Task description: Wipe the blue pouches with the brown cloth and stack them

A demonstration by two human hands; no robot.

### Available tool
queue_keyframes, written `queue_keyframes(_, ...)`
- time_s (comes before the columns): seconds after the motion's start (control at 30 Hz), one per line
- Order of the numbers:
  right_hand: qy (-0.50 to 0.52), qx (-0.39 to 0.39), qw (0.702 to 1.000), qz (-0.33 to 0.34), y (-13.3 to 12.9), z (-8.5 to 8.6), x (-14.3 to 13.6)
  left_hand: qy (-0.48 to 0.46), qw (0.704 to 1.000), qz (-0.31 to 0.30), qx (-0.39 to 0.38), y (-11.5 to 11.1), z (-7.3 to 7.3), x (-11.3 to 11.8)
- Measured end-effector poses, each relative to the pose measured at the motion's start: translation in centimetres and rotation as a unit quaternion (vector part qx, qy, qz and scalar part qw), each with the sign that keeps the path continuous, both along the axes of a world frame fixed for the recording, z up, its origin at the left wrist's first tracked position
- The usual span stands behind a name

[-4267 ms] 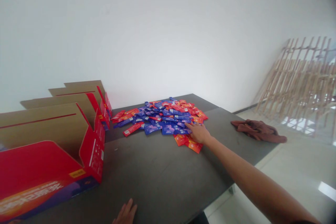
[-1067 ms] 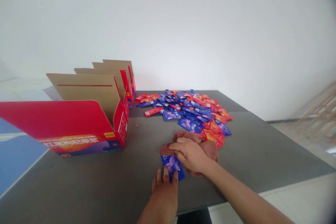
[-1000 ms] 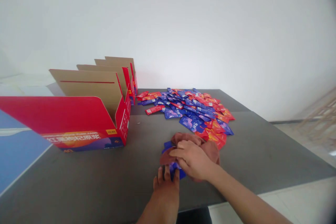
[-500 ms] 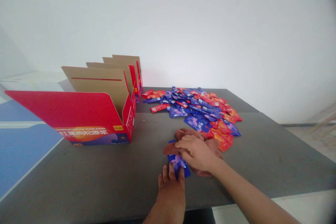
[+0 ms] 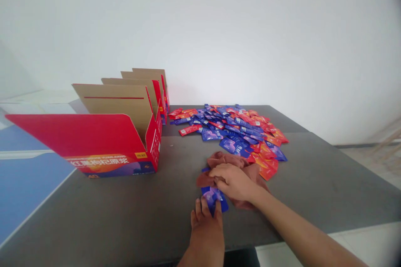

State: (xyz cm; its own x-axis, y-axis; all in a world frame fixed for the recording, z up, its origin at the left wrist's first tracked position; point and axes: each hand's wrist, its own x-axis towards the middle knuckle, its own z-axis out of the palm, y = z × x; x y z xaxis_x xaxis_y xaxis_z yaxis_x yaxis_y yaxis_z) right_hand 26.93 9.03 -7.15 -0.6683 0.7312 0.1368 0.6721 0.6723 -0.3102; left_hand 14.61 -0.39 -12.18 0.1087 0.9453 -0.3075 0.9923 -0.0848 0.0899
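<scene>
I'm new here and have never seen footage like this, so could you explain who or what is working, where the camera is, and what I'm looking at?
There is no machine, just a person's bare left hand and right hand. The camera is worn on their head, looking forward and down. On the dark table, open boxes stand in a row at left; a red-and-blue heap of packets lies farther back. The right hand holds a cloth over part of a blue packet; the left touches its near end.
</scene>
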Motion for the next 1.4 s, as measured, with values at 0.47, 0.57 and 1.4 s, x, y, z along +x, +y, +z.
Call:
queue_keyframes(0.47,-0.063,-0.051,0.996,0.034,-4.4,1.6,1.8,-0.013,0.998,-0.027,-0.055,0.2,1.4,-0.7)
queue_keyframes(0.57,-0.071,-0.02,0.997,0.024,-4.2,0.4,1.3,-0.006,0.997,-0.028,-0.074,0.6,2.8,-1.1)
queue_keyframes(1.4,0.07,-0.062,0.993,0.076,-0.2,2.2,-2.7,-0.013,0.969,-0.205,-0.139,3.1,10.9,-7.6)
